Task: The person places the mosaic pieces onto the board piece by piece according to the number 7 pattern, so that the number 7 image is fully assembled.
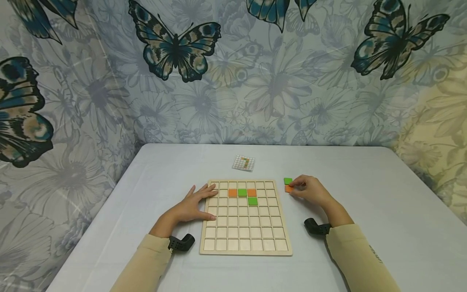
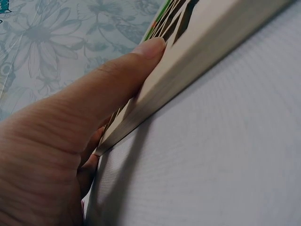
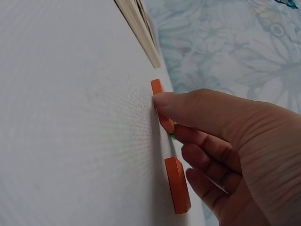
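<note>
My left hand (image 1: 189,207) rests on the left edge of a wooden grid board (image 1: 203,249), fingers spread, with the thumb lying on the rim in the left wrist view. My right hand (image 1: 313,191), right of the board, pinches an orange square tile (image 1: 288,189) between thumb and fingers. A green tile (image 1: 288,181) lies just beyond it. A second orange tile (image 3: 178,185) sits on the table under the hand in the right wrist view; the hand hides it from the head view. Orange (image 1: 232,193) and green tiles (image 1: 242,192) occupy several cells near the board's top.
A small card with a printed colored grid (image 1: 243,163) lies behind the board. The white-covered table (image 1: 175,162) meets a wall hanging with butterflies and flowers (image 1: 255,101) at its far side. Each wrist wears a black camera (image 1: 181,242).
</note>
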{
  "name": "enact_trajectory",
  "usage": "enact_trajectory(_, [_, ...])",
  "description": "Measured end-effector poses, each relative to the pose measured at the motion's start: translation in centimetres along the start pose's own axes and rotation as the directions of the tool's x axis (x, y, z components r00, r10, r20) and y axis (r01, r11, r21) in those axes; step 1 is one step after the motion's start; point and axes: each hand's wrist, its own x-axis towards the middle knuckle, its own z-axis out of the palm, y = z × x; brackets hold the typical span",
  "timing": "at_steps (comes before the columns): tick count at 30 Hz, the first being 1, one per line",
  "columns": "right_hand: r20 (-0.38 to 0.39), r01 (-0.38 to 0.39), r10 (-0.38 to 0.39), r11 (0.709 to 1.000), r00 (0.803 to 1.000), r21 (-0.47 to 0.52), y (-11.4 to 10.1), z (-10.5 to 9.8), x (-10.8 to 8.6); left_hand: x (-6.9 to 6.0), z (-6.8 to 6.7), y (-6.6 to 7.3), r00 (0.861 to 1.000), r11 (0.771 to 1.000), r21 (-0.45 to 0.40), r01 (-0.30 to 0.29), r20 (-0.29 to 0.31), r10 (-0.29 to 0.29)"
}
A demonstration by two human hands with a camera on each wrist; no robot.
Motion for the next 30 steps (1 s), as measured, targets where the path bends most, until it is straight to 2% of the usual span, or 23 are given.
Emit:
enact_trajectory(6, [0.003,-0.012,0.012,1.0,1.0,-0.008,-0.06,-0.07,0.0,0.01,0.01,-0.04,1.0,1.0,0.0,-0.003,-0.003,0.003])
enact_trajectory(30, [-0.01,0.026,-0.026,0.999,1.0,-0.019,0.44,-0.03,0.14,0.04,0.06,-0.2,1.0,1.0,-0.011,-0.008,0.003,0.008])
